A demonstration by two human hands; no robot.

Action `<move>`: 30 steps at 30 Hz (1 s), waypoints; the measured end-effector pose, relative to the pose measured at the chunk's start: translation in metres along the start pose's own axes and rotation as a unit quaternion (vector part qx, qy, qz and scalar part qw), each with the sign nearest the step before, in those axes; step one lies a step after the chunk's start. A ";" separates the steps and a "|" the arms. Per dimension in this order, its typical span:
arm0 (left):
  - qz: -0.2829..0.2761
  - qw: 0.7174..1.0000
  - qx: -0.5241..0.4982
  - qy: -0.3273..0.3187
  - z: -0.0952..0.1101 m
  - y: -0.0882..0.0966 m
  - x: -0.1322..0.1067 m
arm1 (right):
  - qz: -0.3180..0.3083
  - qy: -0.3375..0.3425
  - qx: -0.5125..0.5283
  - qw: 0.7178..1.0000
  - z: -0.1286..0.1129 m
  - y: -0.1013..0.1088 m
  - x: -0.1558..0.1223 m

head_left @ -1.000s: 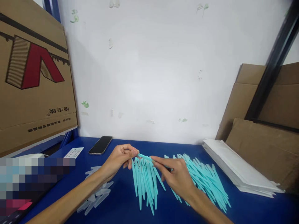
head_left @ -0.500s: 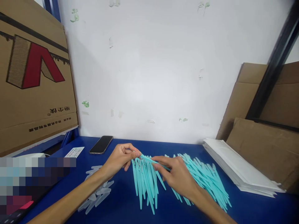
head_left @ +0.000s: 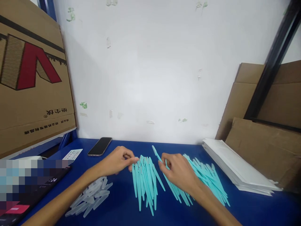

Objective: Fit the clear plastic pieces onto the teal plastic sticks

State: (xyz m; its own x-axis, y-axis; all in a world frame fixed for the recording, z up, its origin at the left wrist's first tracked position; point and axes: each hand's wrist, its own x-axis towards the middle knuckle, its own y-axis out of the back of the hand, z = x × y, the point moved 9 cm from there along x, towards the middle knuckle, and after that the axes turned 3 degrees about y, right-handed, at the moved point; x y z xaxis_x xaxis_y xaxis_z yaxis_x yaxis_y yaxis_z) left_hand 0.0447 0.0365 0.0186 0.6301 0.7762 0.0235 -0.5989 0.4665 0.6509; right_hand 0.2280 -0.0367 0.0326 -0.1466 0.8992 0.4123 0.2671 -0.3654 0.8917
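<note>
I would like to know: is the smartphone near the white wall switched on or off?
Its display looks off: the smartphone lies face-up on the blue table, all black, with no visible icons or glow.

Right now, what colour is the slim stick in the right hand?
The slim stick is light turquoise; it shows best in the head view.

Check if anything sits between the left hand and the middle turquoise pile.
Nothing visible does. The left hand is right at the upper-left end of the middle turquoise pile; whether its fingers touch it, I can't tell. The clear pieces lie off to the left.
</note>
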 end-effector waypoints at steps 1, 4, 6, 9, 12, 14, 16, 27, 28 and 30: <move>-0.028 0.999 0.035 -0.004 -0.001 0.005 -0.002 | -0.009 -0.023 -0.018 1.000 0.010 -0.001 0.001; -0.136 0.986 0.098 0.023 -0.014 0.017 -0.012 | -0.060 -0.074 -0.055 0.994 0.033 -0.009 0.002; -0.211 0.967 0.109 0.088 -0.030 0.019 -0.022 | -0.097 -0.094 -0.074 0.988 0.042 -0.015 0.001; -0.259 0.948 0.120 0.144 -0.042 0.019 -0.033 | -0.126 -0.103 -0.107 0.981 0.047 -0.019 -0.001; -0.274 0.937 0.139 0.164 -0.045 0.012 -0.037 | -0.144 -0.101 -0.122 0.977 0.048 -0.021 -0.003; -0.274 0.935 0.148 0.169 -0.045 0.008 -0.038 | -0.152 -0.103 -0.123 0.975 0.048 -0.022 -0.004; -0.270 0.935 0.153 0.170 -0.047 0.007 -0.038 | -0.148 -0.103 -0.130 0.975 0.049 -0.021 -0.004; -0.285 0.939 0.140 0.130 -0.051 -0.001 -0.032 | -0.112 -0.112 -0.185 0.970 0.050 -0.011 -0.001; -0.284 0.940 0.139 0.127 -0.051 -0.001 -0.032 | -0.103 -0.101 -0.176 0.974 0.044 -0.011 0.000; -0.279 0.943 0.137 0.122 -0.050 -0.001 -0.031 | -0.094 -0.062 -0.147 0.983 0.028 -0.014 0.000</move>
State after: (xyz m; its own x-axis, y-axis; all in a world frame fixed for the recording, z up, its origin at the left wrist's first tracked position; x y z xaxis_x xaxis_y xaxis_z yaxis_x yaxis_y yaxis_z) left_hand 0.0010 0.0336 -0.0208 0.6567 0.5325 -0.5340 -0.0363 0.7296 0.6829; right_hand 0.2512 -0.0243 0.0148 -0.0456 0.9731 0.2258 -0.0428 -0.2277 0.9728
